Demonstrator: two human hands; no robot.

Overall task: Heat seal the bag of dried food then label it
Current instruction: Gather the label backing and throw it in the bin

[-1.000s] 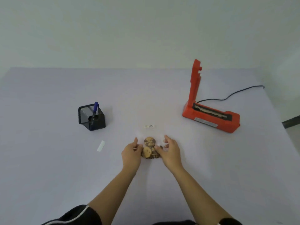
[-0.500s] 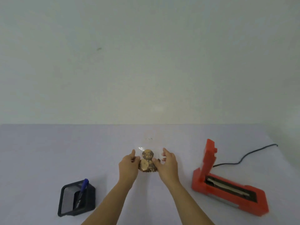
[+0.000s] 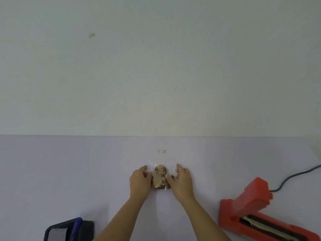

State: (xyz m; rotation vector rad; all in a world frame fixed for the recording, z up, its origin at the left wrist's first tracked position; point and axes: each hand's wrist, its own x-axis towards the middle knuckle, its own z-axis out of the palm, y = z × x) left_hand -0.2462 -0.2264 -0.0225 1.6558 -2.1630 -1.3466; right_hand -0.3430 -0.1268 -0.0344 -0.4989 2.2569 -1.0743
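Bag of dried food (image 3: pixel 160 177) is being pinched at its sides by left hand (image 3: pixel 139 180) and right hand (image 3: pixel 182 180); light, slippery, it is probably needing corner grips.

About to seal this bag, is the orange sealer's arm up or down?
Up: the heat sealer stands with its arm raised off the base, sealing strip exposed.

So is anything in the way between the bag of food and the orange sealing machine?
Nothing visible is. The left hand and right hand hold the bag of dried food, and only bare table lies between it and the open heat sealer to the right. The label sits farther back, out of the path.
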